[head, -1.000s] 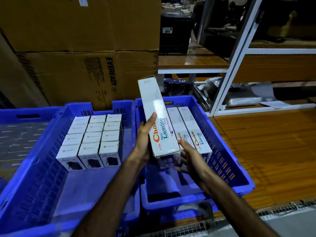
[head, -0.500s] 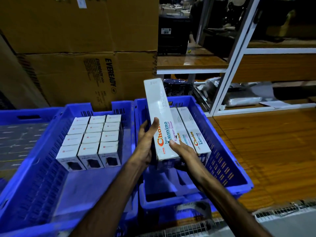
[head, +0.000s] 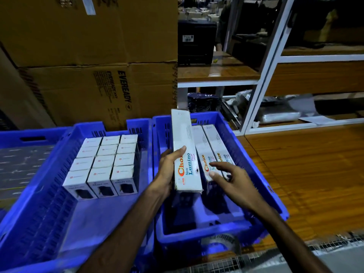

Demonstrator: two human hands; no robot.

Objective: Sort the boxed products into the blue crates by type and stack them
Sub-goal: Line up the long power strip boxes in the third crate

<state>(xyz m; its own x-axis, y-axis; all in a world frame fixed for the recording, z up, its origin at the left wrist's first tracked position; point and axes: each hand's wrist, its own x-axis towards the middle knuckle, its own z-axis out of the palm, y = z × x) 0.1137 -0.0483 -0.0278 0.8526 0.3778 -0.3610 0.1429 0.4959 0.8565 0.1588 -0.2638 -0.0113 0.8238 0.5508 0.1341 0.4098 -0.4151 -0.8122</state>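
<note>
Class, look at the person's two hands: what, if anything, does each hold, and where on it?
The left hand holds the long Choice Lumino box by its left edge, near the lower end. The right hand holds nothing.

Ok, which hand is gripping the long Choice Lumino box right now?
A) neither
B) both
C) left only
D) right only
C: the left hand wraps the long box with its thumb on top, while the right hand hovers open beside it over the two boxes already in the crate.

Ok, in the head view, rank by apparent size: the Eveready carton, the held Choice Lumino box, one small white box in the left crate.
1. Eveready carton
2. Held Choice Lumino box
3. Small white box
</note>
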